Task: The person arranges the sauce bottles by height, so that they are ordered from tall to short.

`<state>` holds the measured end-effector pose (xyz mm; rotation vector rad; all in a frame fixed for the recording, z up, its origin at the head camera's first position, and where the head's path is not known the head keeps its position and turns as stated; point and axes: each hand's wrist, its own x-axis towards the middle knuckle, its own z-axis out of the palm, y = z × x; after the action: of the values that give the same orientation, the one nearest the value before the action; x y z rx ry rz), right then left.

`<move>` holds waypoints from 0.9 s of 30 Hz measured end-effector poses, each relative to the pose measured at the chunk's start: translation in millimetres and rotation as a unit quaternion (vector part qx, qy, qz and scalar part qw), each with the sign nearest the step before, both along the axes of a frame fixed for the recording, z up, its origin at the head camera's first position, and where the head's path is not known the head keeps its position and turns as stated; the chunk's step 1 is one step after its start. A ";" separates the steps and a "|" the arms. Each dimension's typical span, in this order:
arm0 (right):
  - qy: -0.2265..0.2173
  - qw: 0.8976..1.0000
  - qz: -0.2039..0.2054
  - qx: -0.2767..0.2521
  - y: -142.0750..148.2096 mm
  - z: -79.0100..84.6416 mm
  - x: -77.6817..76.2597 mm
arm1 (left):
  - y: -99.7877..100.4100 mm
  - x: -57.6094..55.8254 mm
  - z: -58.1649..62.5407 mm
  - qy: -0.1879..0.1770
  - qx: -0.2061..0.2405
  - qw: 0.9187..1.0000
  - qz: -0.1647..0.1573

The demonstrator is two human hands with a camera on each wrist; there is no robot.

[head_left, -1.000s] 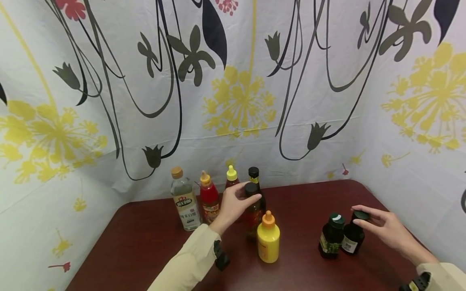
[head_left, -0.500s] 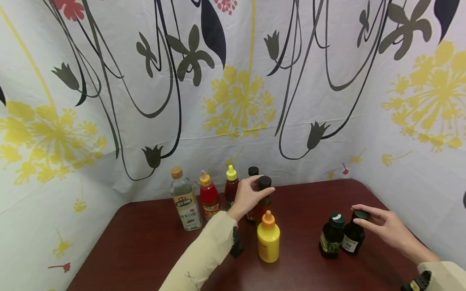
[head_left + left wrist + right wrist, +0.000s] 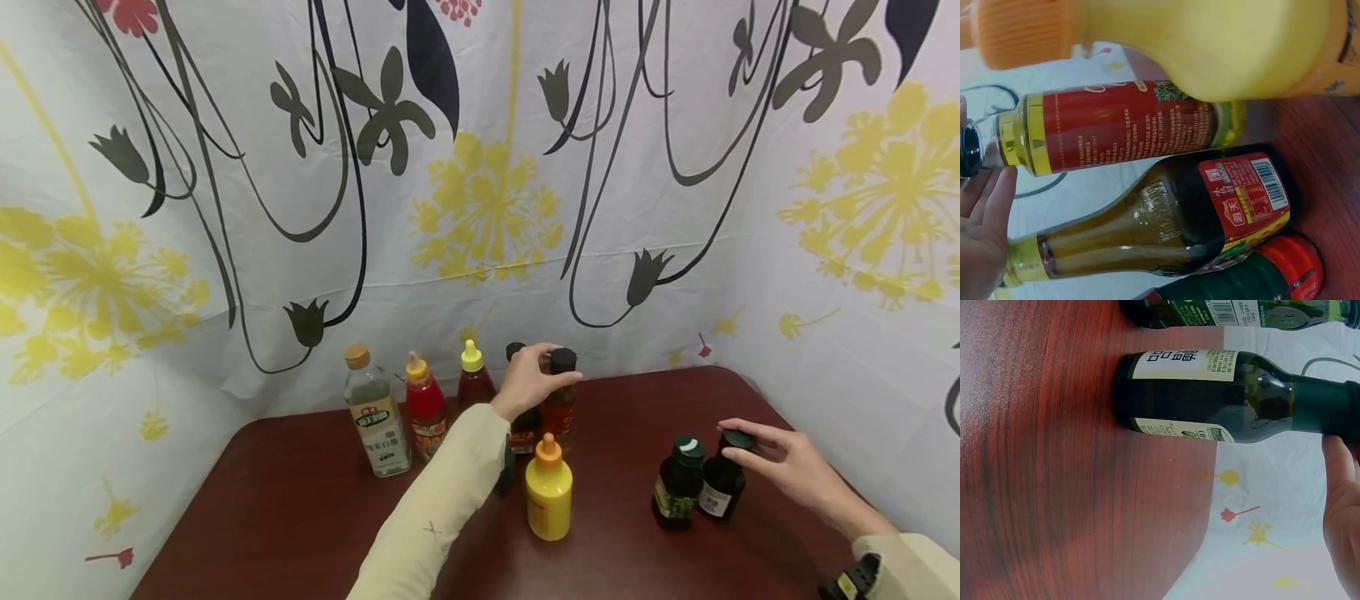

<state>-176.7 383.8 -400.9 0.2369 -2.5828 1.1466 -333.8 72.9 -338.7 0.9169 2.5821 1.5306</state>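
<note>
My left hand (image 3: 528, 379) grips the black cap of a red-labelled oil bottle (image 3: 558, 408) between thumb and fingers. In the left wrist view this bottle (image 3: 1122, 125) is clear glass with yellowish contents, upright beside a brown soy sauce bottle (image 3: 1235, 200). A yellow squeeze bottle (image 3: 549, 500) with an orange tip stands in front of them. On the right, my right hand (image 3: 787, 467) pinches the dark green cap of a dark olive oil bottle (image 3: 723, 483). That bottle stands upright on the table, close to another green-capped bottle (image 3: 675, 492) on its left.
Along the back left of the dark red table (image 3: 262, 500) stand a clear vinegar bottle (image 3: 381, 433), a red sauce bottle (image 3: 427, 417) with an orange cap and a dark red one (image 3: 474, 386) with a yellow cap. A patterned cloth (image 3: 480, 208) hangs behind the table.
My left hand has carried the red-labelled oil bottle to the right, from in front of the soy sauce bottle to its right side. My right hand stays on the olive oil bottle's cap.
</note>
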 end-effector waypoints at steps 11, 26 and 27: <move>-0.005 1.000 0.000 -0.001 0.6 -1.1 -2.0 | 4.3 -8.2 -5.7 -0.013 -0.023 1.000 -0.004; 0.019 1.000 0.007 -0.009 0.3 -3.1 0.6 | 17.7 -9.3 -11.0 0.011 -0.050 0.998 0.041; 0.020 1.000 0.008 -0.007 0.3 -2.8 0.9 | 18.5 -9.4 -11.1 0.012 -0.051 0.998 0.043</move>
<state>-175.8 384.1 -403.7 0.2745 -2.5417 1.1532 -343.2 91.4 -349.8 0.8320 2.7211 1.3983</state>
